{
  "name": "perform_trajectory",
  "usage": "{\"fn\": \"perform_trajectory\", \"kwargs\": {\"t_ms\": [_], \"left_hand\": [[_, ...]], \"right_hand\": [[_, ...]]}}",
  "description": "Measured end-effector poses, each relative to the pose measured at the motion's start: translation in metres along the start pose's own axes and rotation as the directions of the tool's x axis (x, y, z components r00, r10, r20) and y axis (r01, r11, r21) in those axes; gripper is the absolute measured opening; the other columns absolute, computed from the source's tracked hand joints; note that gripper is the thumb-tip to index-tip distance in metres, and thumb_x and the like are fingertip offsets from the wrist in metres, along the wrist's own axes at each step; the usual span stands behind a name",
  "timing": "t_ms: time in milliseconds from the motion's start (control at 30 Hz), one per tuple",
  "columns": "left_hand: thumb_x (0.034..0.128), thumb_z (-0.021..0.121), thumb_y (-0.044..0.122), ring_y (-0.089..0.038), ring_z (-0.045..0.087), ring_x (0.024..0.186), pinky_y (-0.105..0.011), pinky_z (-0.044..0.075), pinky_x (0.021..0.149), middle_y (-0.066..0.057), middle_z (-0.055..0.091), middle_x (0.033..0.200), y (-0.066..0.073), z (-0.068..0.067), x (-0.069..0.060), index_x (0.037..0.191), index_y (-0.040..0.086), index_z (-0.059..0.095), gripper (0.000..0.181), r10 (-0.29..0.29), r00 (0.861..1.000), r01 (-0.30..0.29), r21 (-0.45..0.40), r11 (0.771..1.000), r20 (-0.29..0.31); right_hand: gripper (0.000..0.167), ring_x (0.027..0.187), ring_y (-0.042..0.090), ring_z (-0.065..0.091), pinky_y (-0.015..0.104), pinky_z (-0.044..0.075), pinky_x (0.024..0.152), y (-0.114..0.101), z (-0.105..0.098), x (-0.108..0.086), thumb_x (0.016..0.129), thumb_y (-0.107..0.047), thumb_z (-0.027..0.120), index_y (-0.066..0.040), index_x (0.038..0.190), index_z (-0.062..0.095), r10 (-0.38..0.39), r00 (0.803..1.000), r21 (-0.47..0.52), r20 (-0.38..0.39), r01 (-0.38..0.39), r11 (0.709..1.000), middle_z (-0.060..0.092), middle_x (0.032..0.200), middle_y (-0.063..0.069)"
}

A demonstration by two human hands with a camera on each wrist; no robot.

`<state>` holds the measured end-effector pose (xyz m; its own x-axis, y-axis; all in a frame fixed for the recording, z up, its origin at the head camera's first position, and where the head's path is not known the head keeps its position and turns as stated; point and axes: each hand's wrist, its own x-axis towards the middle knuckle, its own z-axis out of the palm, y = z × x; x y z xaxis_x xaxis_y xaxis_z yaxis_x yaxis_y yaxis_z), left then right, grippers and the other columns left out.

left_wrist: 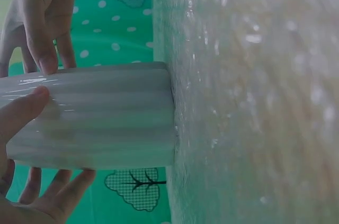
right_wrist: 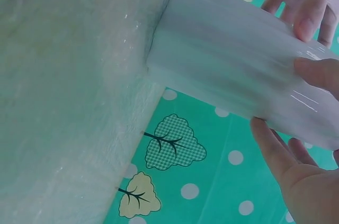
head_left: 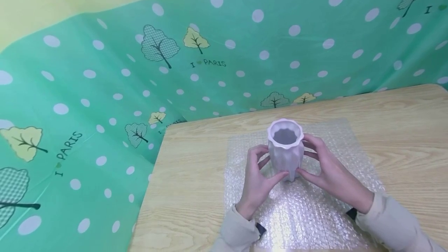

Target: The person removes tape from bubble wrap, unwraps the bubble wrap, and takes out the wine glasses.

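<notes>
A white ceramic vase (head_left: pixel 285 154) with fluted sides and a scalloped rim stands upright on a sheet of bubble wrap (head_left: pixel 308 221). My left hand (head_left: pixel 257 180) grips its left side, thumb at the front and fingers round the side. From the right, my right hand (head_left: pixel 330 172) holds it the same way. In the left wrist view the vase (left_wrist: pixel 106 118) shows its base against the wrap, with both thumbs on its wall. The right wrist view shows the vase (right_wrist: pixel 228 60) between the fingers of both hands. The inside of the vase looks dark.
The bubble wrap lies flat on a light wood-grain table (head_left: pixel 185 189). Behind and left of the table hangs a green curtain (head_left: pixel 210 88) with white dots and printed trees. Dark straps (head_left: pixel 260 230) show at the cuffs of the pale sleeves (head_left: pixel 238 230).
</notes>
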<state>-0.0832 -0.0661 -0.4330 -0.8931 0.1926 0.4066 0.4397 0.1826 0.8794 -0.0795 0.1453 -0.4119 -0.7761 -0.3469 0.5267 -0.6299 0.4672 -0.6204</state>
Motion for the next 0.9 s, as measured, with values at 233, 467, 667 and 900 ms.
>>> {"fn": "perform_trajectory", "kwargs": {"t_ms": [233,467,667,900], "left_hand": [[0.0727,0.087,0.006,-0.022,0.050,0.128,-0.034,0.049,0.105,-0.006,0.047,0.135,0.0012,-0.0009,0.0006,0.133,0.011,0.041,0.076,0.020,1.000,-0.020,0.009,1.000,0.012],[0.0749,0.086,0.007,-0.022,0.049,0.128,-0.035,0.049,0.106,-0.004,0.047,0.134,-0.0014,-0.0029,0.0006,0.133,0.011,0.042,0.073,0.017,0.999,-0.017,0.004,1.000,0.027],[0.0758,0.085,0.009,-0.022,0.048,0.128,-0.035,0.050,0.105,-0.005,0.048,0.134,-0.0007,-0.0041,0.0003,0.132,0.010,0.042,0.071,0.020,0.999,-0.021,0.024,0.999,0.033],[0.0745,0.086,0.009,-0.023,0.049,0.126,-0.036,0.053,0.101,-0.008,0.048,0.133,0.0009,-0.0066,0.0012,0.132,0.007,0.041,0.073,0.056,0.998,-0.058,0.089,0.994,0.026]], "right_hand": [[0.113,0.125,0.038,0.051,0.013,0.043,0.100,0.0008,0.0010,-0.0006,0.061,0.011,0.085,-0.002,0.153,0.021,-0.008,1.000,0.004,-0.004,0.008,1.000,0.038,0.149,0.022],[0.111,0.130,0.027,0.047,0.013,0.042,0.102,0.0019,0.0023,-0.0007,0.061,0.013,0.085,0.000,0.152,0.021,-0.008,1.000,0.023,-0.012,0.009,1.000,0.038,0.148,0.022],[0.111,0.132,0.023,0.045,0.014,0.042,0.103,0.0007,0.0022,-0.0007,0.062,0.013,0.084,-0.001,0.152,0.021,-0.006,1.000,0.031,-0.014,0.006,1.000,0.038,0.149,0.021],[0.109,0.133,0.023,0.044,0.013,0.041,0.104,0.0001,0.0019,-0.0019,0.064,0.010,0.084,-0.003,0.154,0.022,0.000,1.000,0.029,-0.013,0.000,1.000,0.037,0.150,0.018]]}}
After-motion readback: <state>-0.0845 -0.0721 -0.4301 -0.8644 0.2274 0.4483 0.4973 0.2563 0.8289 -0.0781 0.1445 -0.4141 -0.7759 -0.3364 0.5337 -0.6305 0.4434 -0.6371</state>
